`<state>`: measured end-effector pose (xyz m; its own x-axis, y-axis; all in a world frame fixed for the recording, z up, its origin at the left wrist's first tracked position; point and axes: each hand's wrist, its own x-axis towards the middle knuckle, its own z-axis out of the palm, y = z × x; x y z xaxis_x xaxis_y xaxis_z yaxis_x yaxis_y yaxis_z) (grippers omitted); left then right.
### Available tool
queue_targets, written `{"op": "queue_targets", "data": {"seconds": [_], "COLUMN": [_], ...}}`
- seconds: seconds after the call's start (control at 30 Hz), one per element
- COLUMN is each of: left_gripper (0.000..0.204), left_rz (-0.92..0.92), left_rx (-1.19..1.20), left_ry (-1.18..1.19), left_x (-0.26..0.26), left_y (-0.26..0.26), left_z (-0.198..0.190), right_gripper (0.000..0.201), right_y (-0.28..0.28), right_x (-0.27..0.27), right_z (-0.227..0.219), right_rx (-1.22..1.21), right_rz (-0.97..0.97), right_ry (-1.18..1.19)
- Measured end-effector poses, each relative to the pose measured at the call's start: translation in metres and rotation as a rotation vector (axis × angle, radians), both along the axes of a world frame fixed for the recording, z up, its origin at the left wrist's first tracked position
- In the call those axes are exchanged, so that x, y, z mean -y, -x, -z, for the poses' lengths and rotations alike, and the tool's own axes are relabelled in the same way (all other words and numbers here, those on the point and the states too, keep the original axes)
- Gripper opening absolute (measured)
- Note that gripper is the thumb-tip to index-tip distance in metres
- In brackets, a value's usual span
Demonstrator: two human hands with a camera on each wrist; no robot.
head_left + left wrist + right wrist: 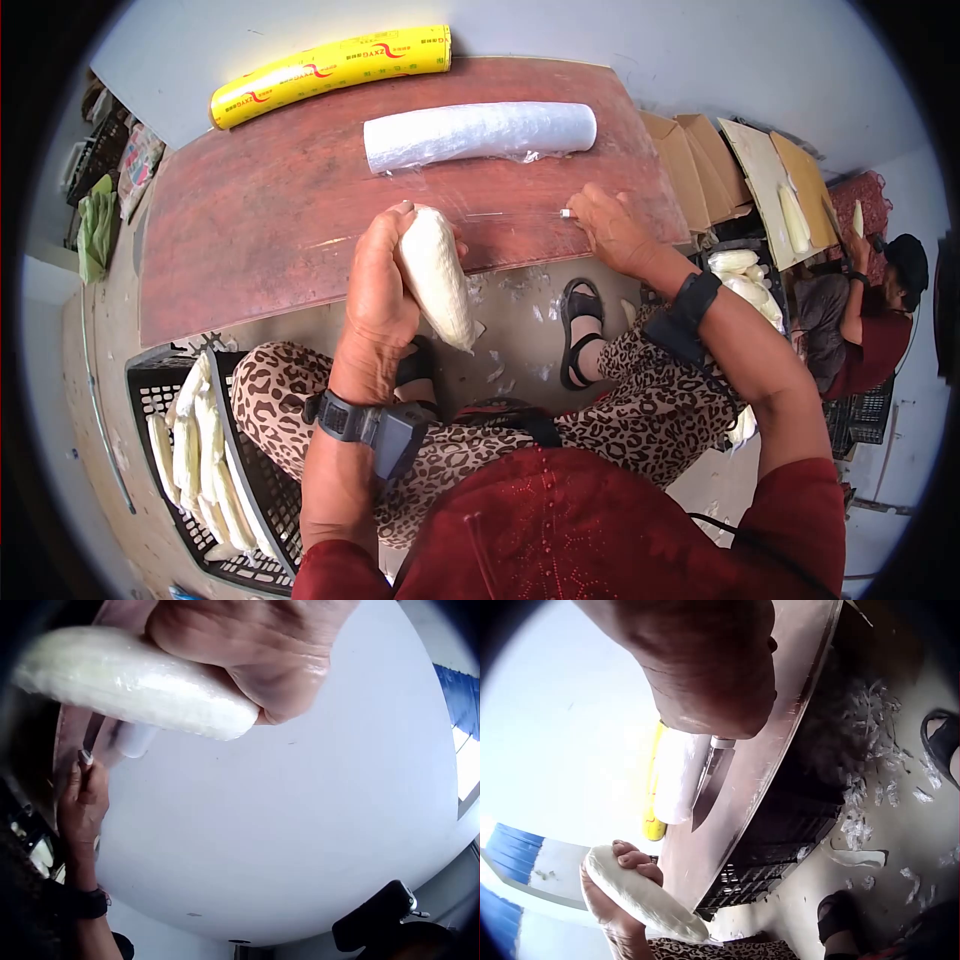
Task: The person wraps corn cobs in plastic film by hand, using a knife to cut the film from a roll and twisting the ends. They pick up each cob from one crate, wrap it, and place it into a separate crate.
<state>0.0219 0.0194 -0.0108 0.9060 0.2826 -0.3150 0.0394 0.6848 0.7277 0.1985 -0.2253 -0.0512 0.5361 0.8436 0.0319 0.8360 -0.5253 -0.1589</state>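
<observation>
While the left hand [385, 290] clasps a wrapped white corn cob [438, 275] at frame centre, the right hand [612, 228] grips a small knife [712, 780] against the table [250, 220]. At lower left, a black crate [150, 380] holds more pale cobs [205, 450].

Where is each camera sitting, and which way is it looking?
Head: on the person's head, looking down at the table, both hands, lap.
Left wrist: under the left hand, looking up past the wrapped corn.
Right wrist: under the right hand, facing its knife, a sandalled foot.
All share the corn.
</observation>
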Motion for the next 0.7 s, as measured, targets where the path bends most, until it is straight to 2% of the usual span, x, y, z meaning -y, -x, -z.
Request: {"op": "queue_targets", "data": {"seconds": [0.2,0.3,0.4,0.5,0.57,0.6,0.7], "left_gripper": [0.026,0.022,0.021,0.026,0.03,0.047,0.065], "left_rz": [0.091,0.173,0.283,0.362,0.351,0.368,0.369], "left_rx": [-0.006,-0.005,-0.001,-0.005,-0.021,0.008,-0.027], "left_ry": [-0.034,-0.093,-0.111,-0.151,-0.142,-0.158,-0.21], "left_x": [0.006,0.012,0.021,0.03,0.037,0.037,0.035], "left_y": [-0.001,-0.003,-0.005,-0.007,-0.008,-0.007,-0.005], "left_z": [0.011,0.013,0.016,0.016,0.006,0.006,0.01], "right_gripper": [0.013,0.015,0.023,0.034,0.038,0.04,0.042], "right_y": [-0.003,0.012,0.027,0.039,0.048,0.05,0.044], "right_x": [-0.01,-0.028,-0.046,-0.064,-0.065,-0.066,-0.064], "right_z": [-0.001,-0.022,-0.04,-0.066,-0.068,-0.068,-0.073], "right_rx": [0.14,0.107,-0.221,-1.058,-1.276,-1.387,-1.283], "right_rz": [0.029,0.007,-0.008,0.005,0.006,0.006,0.029], "right_ry": [0.078,0.027,-0.155,-0.272,-0.355,-0.397,-0.387]}}
